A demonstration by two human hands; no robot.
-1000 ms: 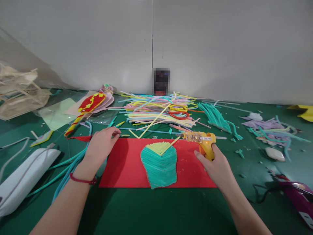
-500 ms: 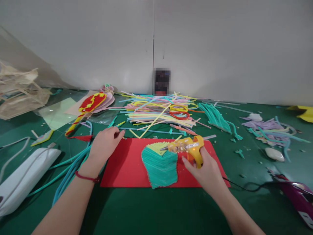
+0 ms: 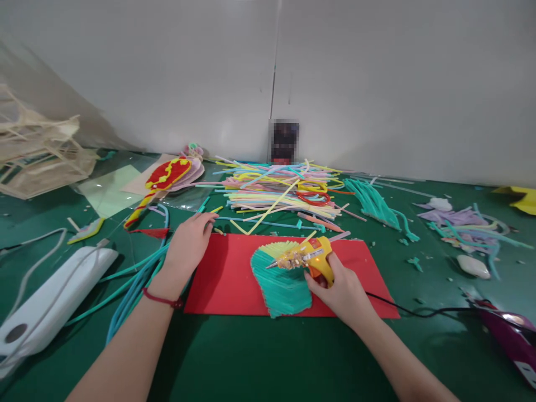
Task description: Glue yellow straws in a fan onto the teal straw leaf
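Note:
A red sheet [image 3: 226,276] lies on the green table in front of me. On it sits a leaf-shaped piece [image 3: 285,285] made of teal strips with yellow-green strips at its top. My right hand [image 3: 339,287] grips a yellow glue gun [image 3: 312,259], its nozzle pointing left over the upper part of the teal piece. My left hand [image 3: 188,243] rests at the sheet's far left corner, fingers curled down on the table edge of the sheet. A red cord circles my left wrist.
A heap of coloured pipe cleaners [image 3: 280,190] lies behind the sheet, a teal bundle [image 3: 374,204] to its right. A white device [image 3: 50,304] sits at left, a purple tool [image 3: 508,335] at right. A red and yellow craft piece [image 3: 161,178] lies at back left.
My right hand has carried the glue gun left, from the sheet's far right corner to over the teal piece. My left hand stays at the sheet's corner.

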